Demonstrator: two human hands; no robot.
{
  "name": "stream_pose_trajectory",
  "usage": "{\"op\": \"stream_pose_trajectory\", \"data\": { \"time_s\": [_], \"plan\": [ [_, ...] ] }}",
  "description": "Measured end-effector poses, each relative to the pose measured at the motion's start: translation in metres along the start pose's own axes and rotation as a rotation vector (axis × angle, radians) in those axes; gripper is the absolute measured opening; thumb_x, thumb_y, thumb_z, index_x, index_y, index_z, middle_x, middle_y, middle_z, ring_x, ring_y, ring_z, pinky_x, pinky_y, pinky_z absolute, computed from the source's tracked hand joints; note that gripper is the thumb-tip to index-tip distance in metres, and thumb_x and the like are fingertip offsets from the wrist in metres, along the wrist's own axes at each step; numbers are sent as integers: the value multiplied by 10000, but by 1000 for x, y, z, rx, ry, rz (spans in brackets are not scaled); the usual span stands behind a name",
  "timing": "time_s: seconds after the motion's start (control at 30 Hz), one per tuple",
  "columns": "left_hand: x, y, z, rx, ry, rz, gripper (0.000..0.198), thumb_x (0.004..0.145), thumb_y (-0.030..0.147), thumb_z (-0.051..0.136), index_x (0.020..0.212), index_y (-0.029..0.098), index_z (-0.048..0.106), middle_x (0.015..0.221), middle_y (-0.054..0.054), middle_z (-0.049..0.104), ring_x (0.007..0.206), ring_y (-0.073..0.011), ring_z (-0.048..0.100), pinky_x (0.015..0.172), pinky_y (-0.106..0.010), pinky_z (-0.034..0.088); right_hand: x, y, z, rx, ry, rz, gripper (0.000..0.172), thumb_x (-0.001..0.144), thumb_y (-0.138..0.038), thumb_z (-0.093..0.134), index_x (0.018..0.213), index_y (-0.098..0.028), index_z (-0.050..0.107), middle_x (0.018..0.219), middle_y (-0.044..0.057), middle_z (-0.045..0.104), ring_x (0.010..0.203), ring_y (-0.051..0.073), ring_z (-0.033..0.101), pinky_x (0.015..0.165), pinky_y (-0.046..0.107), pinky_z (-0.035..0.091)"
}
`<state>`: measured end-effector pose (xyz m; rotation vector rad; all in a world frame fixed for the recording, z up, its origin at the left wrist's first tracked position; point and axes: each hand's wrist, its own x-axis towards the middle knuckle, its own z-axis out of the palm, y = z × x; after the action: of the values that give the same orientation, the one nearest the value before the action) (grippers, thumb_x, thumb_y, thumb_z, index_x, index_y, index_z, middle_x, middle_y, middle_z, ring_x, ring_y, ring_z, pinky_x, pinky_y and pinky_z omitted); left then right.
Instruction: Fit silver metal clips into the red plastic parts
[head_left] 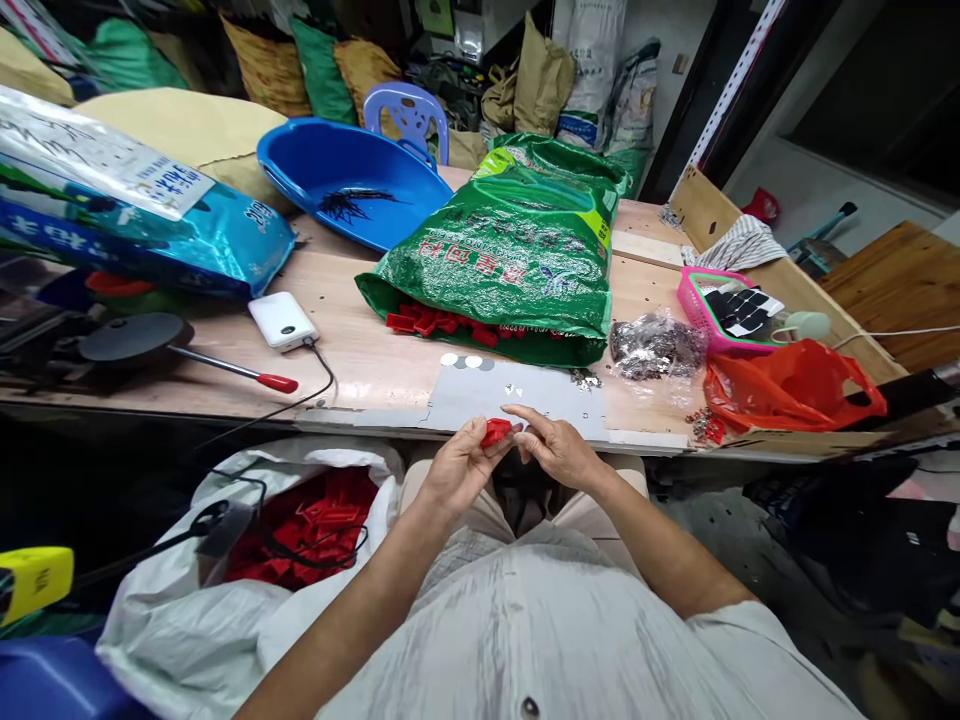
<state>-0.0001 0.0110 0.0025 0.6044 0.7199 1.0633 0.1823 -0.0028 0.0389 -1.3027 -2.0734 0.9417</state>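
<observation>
My left hand holds a small red plastic piece between its fingers and thumb, above my lap. The curled fingertips of my right hand are at the piece's right end, and I cannot tell if they grip it. Just beyond my hands, a grey sheet with several small silver discs lies at the table's edge. A white plastic sack by my left thigh holds a heap of red pieces. More red pieces lie in the mouth of a green woven sack.
The wooden table also bears a blue basin, a white power bank, a clear bag of metal bits, a pink basket and a red plastic bag. Sacks are stacked behind it.
</observation>
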Motion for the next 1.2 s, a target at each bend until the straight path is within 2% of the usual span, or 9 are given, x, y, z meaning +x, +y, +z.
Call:
{"op": "stream_pose_trajectory", "data": {
  "time_s": [0.1, 0.23, 0.43, 0.6, 0.83, 0.93, 1.07, 1.13, 1.2],
  "plan": [
    [-4, -2, 5, -77, 35, -48, 124, 880, 300, 606, 836, 187, 632, 881, -28, 726, 896, -175, 707, 1028, -411, 504, 0, -4, 1, -39, -14, -9, 367, 1000, -343, 423, 1351, -291, 518, 689, -48, 645, 682, 127, 612, 707, 213, 419],
    [-9, 0, 13, -279, 109, -145, 232, 940, 222, 515, 766, 165, 658, 807, -29, 717, 793, -138, 699, 961, -350, 552, 0, -4, 3, -56, -13, -32, 339, 1001, -351, 418, 1307, -284, 549, 678, -46, 648, 674, 133, 622, 688, 214, 427],
    [-15, 3, 27, -432, 162, -157, 311, 962, 150, 452, 736, 99, 660, 759, -63, 695, 772, -144, 695, 923, -348, 570, 1, 3, 14, -75, 153, -64, 305, 998, -377, 407, 1172, -270, 633, 1055, 10, 718, 848, 165, 672, 760, 245, 455],
    [-14, 3, 32, -472, 209, -153, 329, 967, 124, 424, 720, 97, 639, 741, -61, 688, 757, -150, 694, 873, -368, 585, 3, 6, 18, 115, 187, -69, 331, 1007, -382, 372, 1091, -238, 658, 979, 12, 717, 840, 156, 662, 761, 240, 461],
    [-16, -8, 26, -422, 209, -134, 169, 917, 117, 531, 771, 116, 616, 805, -54, 704, 719, -118, 685, 739, -255, 582, 0, 6, 22, 27, 159, -42, 285, 890, -423, 606, 1089, -222, 639, 761, -13, 659, 639, 143, 584, 617, 233, 415],
    [-20, -14, 22, -381, 170, -92, 140, 843, 152, 656, 728, 137, 577, 780, -25, 694, 700, -103, 671, 755, -250, 572, -2, 6, 28, -18, 177, -58, 265, 900, -385, 596, 1097, -212, 636, 834, 12, 686, 716, 157, 622, 682, 239, 437],
    [-22, -16, 10, -206, 166, 41, 267, 726, 231, 782, 693, 157, 527, 759, 0, 679, 727, -107, 670, 765, -239, 549, 0, 8, 34, -67, 111, -53, 355, 901, -400, 610, 1220, -243, 600, 914, 15, 709, 779, 158, 650, 729, 237, 445],
    [-24, -14, -4, -39, 237, 180, 282, 714, 283, 788, 730, 164, 532, 821, -7, 686, 794, -133, 685, 840, -290, 537, 3, 13, 33, -82, 55, -36, 470, 877, -424, 646, 1309, -265, 547, 845, -11, 700, 740, 150, 641, 702, 229, 440],
    [-28, -11, -26, 168, 370, 353, 281, 739, 334, 757, 759, 170, 530, 916, -17, 682, 835, -152, 691, 910, -355, 511, 6, 21, 28, -97, 51, -11, 498, 868, -427, 660, 1325, -273, 537, 807, -23, 685, 727, 145, 632, 698, 228, 437]
  ]
}}
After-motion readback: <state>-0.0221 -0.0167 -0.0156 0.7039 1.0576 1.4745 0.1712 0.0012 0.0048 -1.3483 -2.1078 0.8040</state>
